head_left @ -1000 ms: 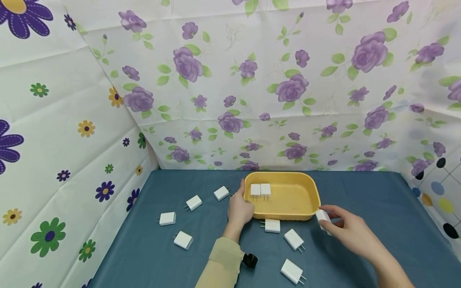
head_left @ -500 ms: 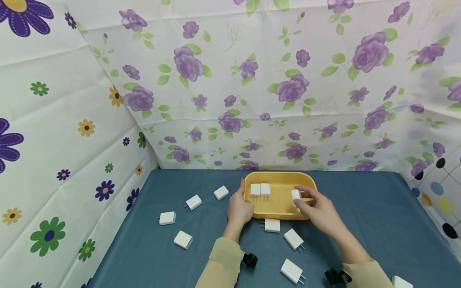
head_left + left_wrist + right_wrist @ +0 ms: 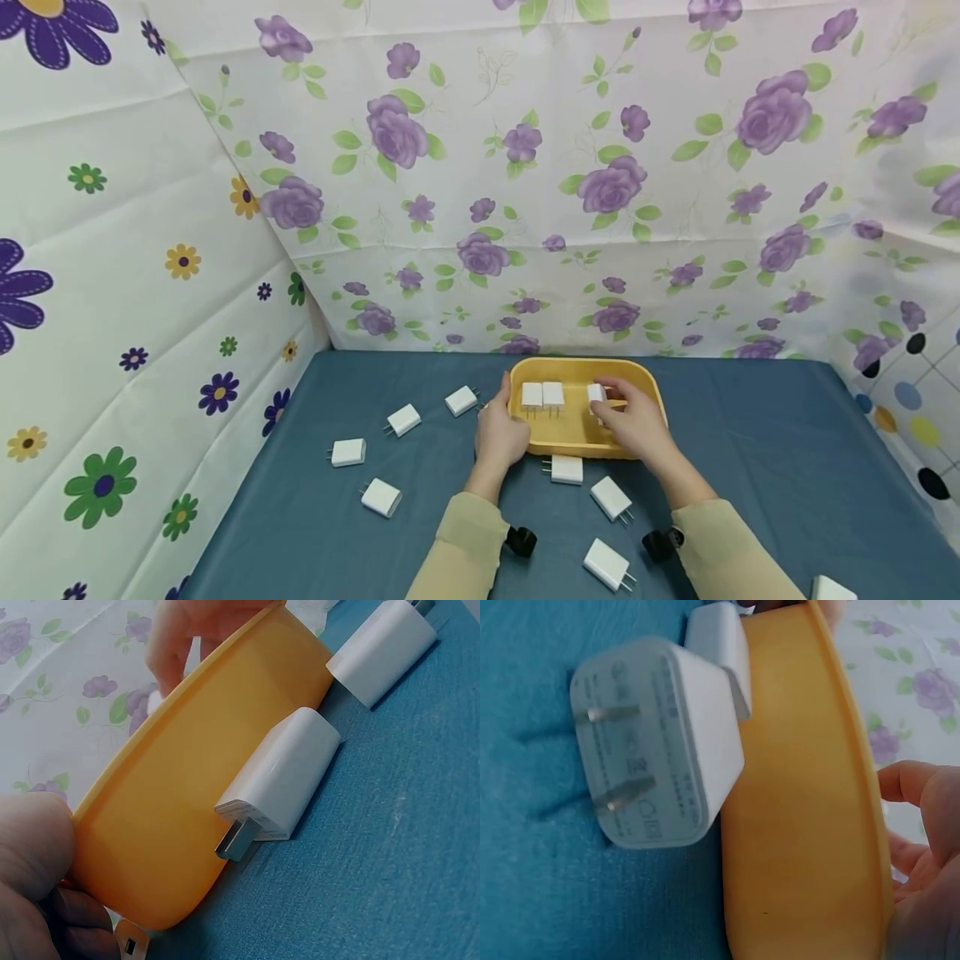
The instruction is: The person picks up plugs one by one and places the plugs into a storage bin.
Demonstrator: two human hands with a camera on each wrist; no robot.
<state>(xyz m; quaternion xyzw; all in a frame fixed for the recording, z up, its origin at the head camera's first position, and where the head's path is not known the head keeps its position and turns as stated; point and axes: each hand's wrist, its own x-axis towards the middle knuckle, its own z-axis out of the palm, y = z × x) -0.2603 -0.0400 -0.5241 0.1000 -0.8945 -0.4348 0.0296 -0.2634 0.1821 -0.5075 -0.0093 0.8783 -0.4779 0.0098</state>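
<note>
In the head view a yellow tray (image 3: 615, 429) stands at the back of the table. My left hand (image 3: 501, 437) grips its left end; in the left wrist view the thumb (image 3: 34, 836) lies at the rim with fingers curled below. My right hand (image 3: 637, 421) reaches over the tray's right side and pinches a white charger plug (image 3: 596, 393) between thumb and fingers, low inside the tray. Two more white charger plugs (image 3: 542, 396) sit side by side in the tray's left part, prongs toward me.
Just before the tray's front wall lies a charger plug (image 3: 567, 470), with two others (image 3: 612, 500) nearer me. Several more, including one plug (image 3: 348, 452), are spread on the left of the blue cloth (image 3: 300, 533). Another plug (image 3: 832, 588) shows at the bottom right. A flowered sheet (image 3: 480, 208) hangs behind.
My right hand has carried the charger plug from outside the tray's front right corner leftward into the tray, close to the two plugs there. The left hand keeps its place on the tray.
</note>
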